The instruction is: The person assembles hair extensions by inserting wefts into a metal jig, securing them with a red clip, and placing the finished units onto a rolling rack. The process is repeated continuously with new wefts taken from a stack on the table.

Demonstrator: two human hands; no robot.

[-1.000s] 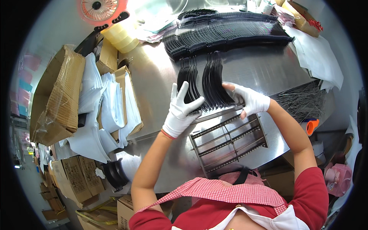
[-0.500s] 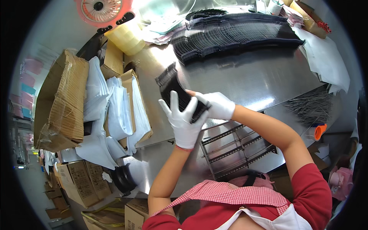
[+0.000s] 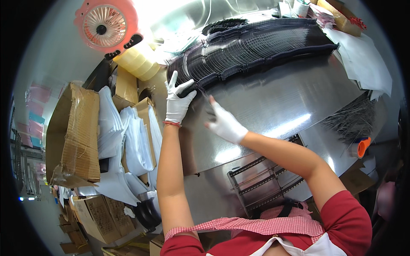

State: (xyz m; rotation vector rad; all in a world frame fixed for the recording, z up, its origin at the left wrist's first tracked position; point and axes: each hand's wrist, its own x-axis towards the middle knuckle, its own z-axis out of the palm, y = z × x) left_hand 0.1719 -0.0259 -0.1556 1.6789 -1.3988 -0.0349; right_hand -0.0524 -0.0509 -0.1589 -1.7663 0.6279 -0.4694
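Note:
A long row of thin black curved strips, packed side by side, lies across the far part of the metal table. At its left end, my left hand in a white glove has its fingers spread and touches the strips. My right hand, also gloved with bare fingertips showing, hovers over the table nearer to me, just right of the left hand. Its fingers look apart and are slightly blurred; I see nothing held in it. A faint dark streak lies between its fingertips and the row.
A pink fan and yellow tape rolls stand at the far left. Open cardboard boxes and white sheets line the left side. A metal rack lies near me. Loose black strips and an orange-rimmed roll are at right.
The bundle of black strips that was between my hands now sits at the row's left end. My left hand moved forward with it; my right hand has come away from it.

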